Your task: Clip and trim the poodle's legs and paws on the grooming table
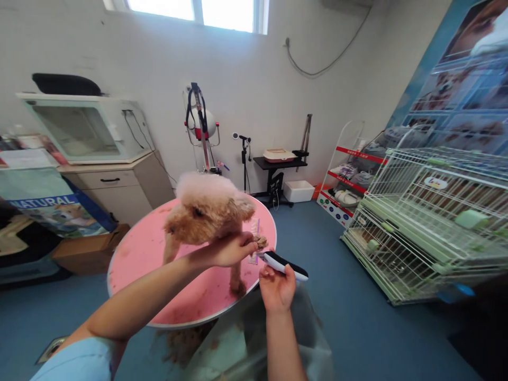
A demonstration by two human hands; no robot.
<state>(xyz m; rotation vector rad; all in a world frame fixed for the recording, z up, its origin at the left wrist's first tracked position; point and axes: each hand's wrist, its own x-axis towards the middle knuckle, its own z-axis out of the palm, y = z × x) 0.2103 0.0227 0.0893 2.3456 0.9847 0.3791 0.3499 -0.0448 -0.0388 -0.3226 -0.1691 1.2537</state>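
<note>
A curly-haired brown dog [204, 211] with a pale, fluffy top of the head stands on a round pink grooming table [159, 312]. My left hand [237, 248] reaches across in front of its chest and is closed around a raised leg, with the paw [260, 242] sticking out past my fingers. In my right hand [278, 286] is a black-and-white hair clipper [286, 265], its blade end close beneath that paw. Whether the blade touches the paw I cannot tell. Behind the paw, a white and purple item [254, 233] lies on the table, partly hidden.
Hair clippings lie on the tabletop and on the floor [186, 344] below. Wire cages [428, 211] stand on the right beside a shelf rack [337, 180]. A cabinet [111, 185] carrying a glass-fronted box [79, 129] is at the left. A stand dryer [204, 124] stands behind.
</note>
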